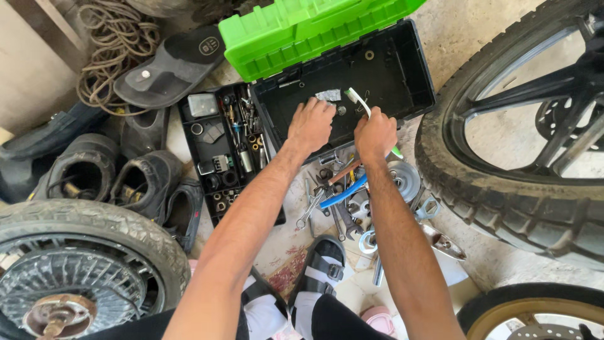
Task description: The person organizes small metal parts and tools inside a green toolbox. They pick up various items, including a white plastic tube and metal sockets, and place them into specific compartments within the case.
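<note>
concrete floor [459, 38] | toolbox [402, 75] open | wheels [503, 189] around | right hand [375, 133] grips toothbrush [360, 101]

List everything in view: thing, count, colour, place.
toolbox: one, black with green lid, top centre, open
parts tray: one, black, left of toolbox
toothbrush: one, white and green, over toolbox
wrenches and pliers: a pile, metal and blue, floor below toolbox
tyres: three, black, right, lower left, lower right
shoes: several, black, left
rope: one coil, tan, top left
left hand: reaching into toolbox
right hand: gripping toothbrush
</note>
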